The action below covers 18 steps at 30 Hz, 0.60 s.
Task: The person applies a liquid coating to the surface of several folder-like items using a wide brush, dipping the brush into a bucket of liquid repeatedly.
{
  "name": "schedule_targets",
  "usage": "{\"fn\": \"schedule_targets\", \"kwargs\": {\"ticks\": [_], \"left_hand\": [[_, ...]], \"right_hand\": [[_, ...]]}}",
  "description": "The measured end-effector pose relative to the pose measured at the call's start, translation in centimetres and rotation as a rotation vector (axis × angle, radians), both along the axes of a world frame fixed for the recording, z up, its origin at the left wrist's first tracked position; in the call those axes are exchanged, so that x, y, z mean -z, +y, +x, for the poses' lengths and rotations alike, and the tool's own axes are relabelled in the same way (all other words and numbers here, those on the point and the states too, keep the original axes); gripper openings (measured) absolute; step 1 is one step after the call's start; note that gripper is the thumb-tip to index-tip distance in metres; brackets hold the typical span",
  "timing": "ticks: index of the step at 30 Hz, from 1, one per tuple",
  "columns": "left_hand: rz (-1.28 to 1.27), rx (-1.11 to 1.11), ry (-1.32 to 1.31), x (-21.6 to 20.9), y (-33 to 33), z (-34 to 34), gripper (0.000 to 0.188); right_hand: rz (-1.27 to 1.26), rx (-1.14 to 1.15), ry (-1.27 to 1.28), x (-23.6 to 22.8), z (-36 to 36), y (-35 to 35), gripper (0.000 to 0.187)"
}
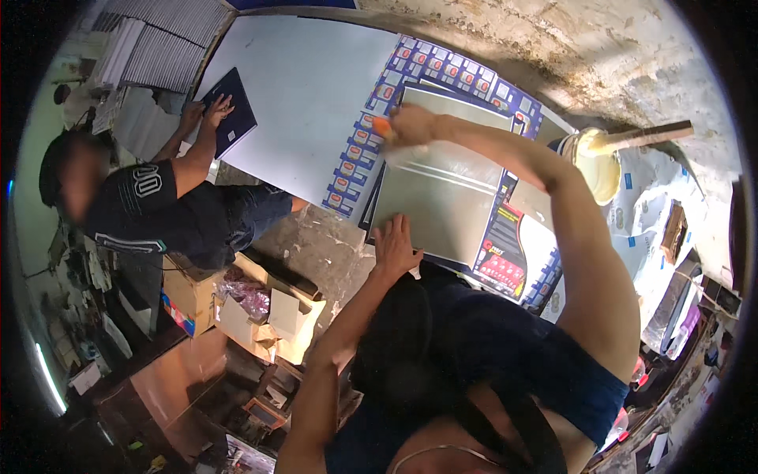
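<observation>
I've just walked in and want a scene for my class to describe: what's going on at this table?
The person's right hand grips an orange object, too blurred to identify, over a grey board with pale stripes. Their left hand is spread at the board's near edge. A co-worker across to the left has both hands on a dark blue panel. At right, a wooden stick juts over an open tub.
</observation>
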<state>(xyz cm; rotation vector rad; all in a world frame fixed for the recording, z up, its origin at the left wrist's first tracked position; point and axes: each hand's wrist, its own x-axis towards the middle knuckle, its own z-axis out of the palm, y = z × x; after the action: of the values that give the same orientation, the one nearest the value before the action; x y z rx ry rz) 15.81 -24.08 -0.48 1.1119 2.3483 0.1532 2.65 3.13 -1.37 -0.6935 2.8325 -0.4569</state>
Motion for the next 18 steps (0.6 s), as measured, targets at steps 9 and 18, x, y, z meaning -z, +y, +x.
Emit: {"fn": "schedule_targets", "kwargs": {"ticks": [9,18], "left_hand": [[-0.101,0.073,0.08,0.5,-0.4,1.0,0.11],[-0.047,0.126,0.224,-0.7,-0.2,0.9,0.11]], "right_hand": [[-0.132,-0.152,0.242,-1.7,11.8,-1.4,0.013],[0.051,-0.148,0.035,-4.8,24.7,0.9,0.024]]}}
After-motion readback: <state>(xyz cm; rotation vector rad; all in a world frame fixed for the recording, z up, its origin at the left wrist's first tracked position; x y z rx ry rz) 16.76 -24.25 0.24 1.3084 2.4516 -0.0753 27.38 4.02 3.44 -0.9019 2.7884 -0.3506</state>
